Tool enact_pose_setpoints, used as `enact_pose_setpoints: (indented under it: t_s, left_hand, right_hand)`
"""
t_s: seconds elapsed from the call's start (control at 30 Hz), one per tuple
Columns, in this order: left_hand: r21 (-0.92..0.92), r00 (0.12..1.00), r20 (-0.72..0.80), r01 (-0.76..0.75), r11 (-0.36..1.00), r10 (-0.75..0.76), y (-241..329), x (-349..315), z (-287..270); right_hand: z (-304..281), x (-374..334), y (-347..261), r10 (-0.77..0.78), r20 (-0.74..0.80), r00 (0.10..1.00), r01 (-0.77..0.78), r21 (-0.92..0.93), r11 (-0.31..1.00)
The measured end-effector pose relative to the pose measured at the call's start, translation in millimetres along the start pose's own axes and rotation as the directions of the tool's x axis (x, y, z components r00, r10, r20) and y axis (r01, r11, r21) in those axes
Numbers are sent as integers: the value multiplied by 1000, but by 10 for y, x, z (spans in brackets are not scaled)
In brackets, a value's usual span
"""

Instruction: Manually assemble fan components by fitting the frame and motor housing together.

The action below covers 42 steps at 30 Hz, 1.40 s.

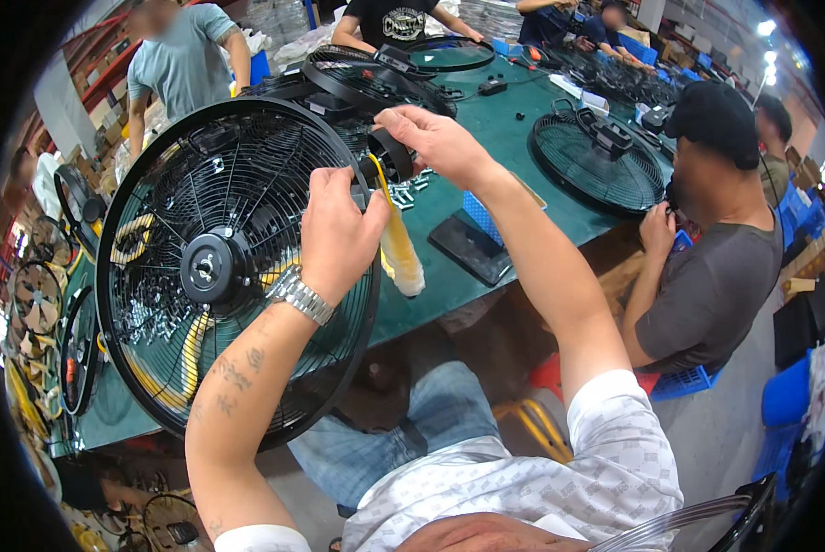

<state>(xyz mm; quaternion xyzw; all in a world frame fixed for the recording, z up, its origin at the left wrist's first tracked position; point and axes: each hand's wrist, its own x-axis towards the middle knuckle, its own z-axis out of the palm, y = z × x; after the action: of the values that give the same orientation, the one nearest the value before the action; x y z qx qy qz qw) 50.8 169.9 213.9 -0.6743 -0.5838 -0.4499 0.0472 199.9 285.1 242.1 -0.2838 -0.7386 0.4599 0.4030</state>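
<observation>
Green worktable (500,120) runs through a crowded workshop, its near edge slanting up from lower left to upper right. Toward its left end, a large black fan (208,267) stands upright at that near edge, its lower rim reaching past it in this view. Loose screws (155,313) show through the grille; any caught against the wire could scratch it or jam in it. The left hand (343,221) is closed to a pinch at the fan's right rim, beside a yellow bar (396,241) with pale wrapping; exactly what its fingertips have hold of is hidden. If that hand lets go, the fan might tip off the edge, as no other support is visible. Just right of the rim, a black round part (392,155) sits in the right hand (444,147), thumb and fingers curled partway around it. Turned at a slant, it could seat crooked; a slip could drop it among the screws (410,191) below. Farther right, a black tray (470,248) lies by the near edge, where a swinging bar might knock it. Another fan (596,161) lies flat beyond, near a co-worker (721,239).
</observation>
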Motion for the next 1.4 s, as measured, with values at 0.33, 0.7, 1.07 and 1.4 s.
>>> enact_pose_setpoints:
  t_s: [0.33, 0.7, 1.07, 1.4]
  left_hand:
    - [-46, 999, 30, 20, 999, -19, 37, 1, -33]
    - [-4, 999, -11, -37, 999, 36, -32, 3, 11]
    - [4, 1000, 2, -15, 1000, 15, -10, -7, 3]
    - [-34, 1000, 7, -3, 999, 4, -10, -7, 5]
  right_hand:
    - [-286, -59, -12, 135, 352, 926, -186, 115, 976]
    - [-83, 3, 57, 221, 125, 967, -208, -112, 972]
    - [-135, -67, 194, 223, 58, 973, -228, 112, 967]
    - [-167, -73, 225, 190, -26, 981, -184, 154, 971]
